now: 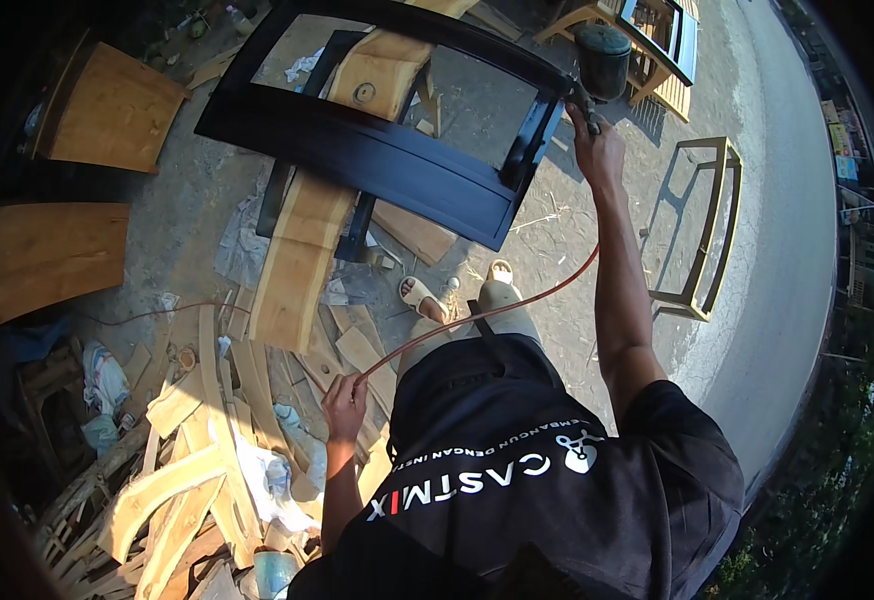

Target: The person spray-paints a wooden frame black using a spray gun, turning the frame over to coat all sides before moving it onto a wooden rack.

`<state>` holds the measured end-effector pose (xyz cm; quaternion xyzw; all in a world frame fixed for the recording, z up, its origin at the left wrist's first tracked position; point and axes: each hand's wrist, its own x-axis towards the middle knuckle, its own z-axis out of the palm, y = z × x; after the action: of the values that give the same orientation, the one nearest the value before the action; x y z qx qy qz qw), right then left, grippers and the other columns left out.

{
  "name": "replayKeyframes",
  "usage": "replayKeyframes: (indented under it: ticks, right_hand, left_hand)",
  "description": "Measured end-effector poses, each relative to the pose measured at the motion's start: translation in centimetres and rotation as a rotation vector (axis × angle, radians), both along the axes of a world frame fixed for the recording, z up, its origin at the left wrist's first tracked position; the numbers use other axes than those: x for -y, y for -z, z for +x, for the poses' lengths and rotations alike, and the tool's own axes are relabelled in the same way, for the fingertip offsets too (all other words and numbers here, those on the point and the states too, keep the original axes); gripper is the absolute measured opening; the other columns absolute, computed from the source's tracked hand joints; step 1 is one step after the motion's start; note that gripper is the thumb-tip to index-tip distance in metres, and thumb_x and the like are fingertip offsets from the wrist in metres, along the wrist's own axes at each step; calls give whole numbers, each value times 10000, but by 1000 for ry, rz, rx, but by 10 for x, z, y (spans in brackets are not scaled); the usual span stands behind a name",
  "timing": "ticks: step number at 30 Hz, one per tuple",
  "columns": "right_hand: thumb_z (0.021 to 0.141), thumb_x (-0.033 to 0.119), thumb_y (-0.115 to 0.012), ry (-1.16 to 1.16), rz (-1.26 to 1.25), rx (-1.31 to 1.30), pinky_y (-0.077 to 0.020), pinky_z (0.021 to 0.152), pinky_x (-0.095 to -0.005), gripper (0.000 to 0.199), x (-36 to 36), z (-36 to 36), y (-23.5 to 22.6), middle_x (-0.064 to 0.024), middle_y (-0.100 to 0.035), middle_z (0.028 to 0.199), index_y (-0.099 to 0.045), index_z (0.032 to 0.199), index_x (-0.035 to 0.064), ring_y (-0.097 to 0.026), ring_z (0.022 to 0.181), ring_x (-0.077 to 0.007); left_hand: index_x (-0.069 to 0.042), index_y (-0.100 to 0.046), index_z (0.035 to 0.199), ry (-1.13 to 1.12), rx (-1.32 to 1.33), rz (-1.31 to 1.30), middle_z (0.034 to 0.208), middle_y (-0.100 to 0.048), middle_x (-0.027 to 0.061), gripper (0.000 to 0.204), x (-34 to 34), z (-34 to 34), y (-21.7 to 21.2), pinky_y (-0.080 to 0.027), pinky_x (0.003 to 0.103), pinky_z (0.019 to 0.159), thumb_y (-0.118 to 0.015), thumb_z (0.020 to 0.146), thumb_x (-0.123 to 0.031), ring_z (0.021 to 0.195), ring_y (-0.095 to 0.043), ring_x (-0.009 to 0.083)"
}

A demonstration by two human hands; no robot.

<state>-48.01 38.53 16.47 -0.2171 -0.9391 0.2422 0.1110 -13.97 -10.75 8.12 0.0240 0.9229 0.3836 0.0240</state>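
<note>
Down at the bottom of the frame is the wearer's black shirt (557, 520). Left of it, the left hand (345, 407) has its fingers closed around a thin reddish hose (477, 318), which arcs over the legs toward the right forearm. Wood scraps (187, 480) and crumpled cloth fill the lower left. Near the centre are feet in pale sandals (418, 294).

Beyond them, a plank (302, 255) with bark-like edges slants upward. Across it, at upper centre, lies the black frame (387, 170), dark and smooth, with open gaps. At its right end, the right hand (599, 155) grips a spray gun (605, 65) with a round dark cup; whether the trigger is pressed, I cannot tell. Gun and frame overlap in view, so contact is unclear too.

Farther off, a bare wooden frame (725, 230) stands at right, beside the road (787, 260).

The likely risks: a slack hose could drag on the black finish, a gun this close could knock the edge or make paint run, and scraps underfoot could cause a stumble.
</note>
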Motion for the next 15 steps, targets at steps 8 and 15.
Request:
replayKeyframes:
  ticks: [8,15]
  right_hand:
    - [924,594,-623,-16,-243,-61,-501,794,-495,612,56,-41,6,-301,-690,853,-728,1022,-1,-677,910,-470]
    - [885,684,-599,-189,-267,-45,-505,864,-498,708,110,-133,29,-303,-698,919,-720,1052,7,-665,975,-483]
  left_hand:
    - [-4,-648,882,-96,-220,-105,706,-621,117,80,45,-42,-49,-441,346,496,-651,927,-69,534,-572,245]
    - [2,-649,875,-196,-342,-118,709,-640,137,57,45,-47,-73,-441,335,486,-639,912,-41,525,-593,238]
